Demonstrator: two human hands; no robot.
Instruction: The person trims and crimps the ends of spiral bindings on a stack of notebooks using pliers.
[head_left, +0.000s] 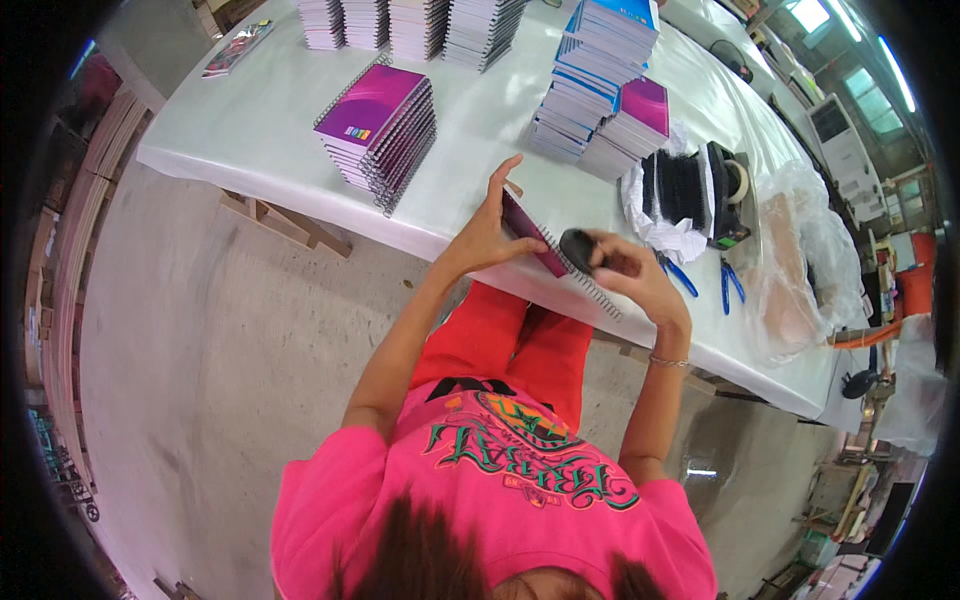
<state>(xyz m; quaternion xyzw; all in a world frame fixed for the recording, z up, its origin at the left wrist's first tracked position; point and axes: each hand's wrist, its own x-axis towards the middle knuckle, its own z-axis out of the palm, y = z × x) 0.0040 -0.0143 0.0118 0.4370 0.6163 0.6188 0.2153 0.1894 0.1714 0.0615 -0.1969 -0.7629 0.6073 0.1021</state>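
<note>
My left hand point(484, 236) grips a purple notebook point(533, 240) at the table's front edge, thumb on the near face and index finger raised. The notebook is tilted on edge. A wire coil point(600, 296) runs along its right side, its lower end sticking out past the cover. In my right hand point(637, 277) is a black rounded object point(577, 250), pinched between the fingers and held against or right beside the coil. Its exact kind is not clear. Just right of that hand lie blue-handled pliers point(680, 277).
On the white-covered table point(480, 125) stand a stack of coiled purple notebooks point(375, 110), more coiled stacks point(415, 25) behind, and piled blue-covered books point(590, 75). Black coils point(680, 188), a tape roll point(738, 183), a second pair of pliers point(731, 283) and clear plastic bags point(800, 265) sit right.
</note>
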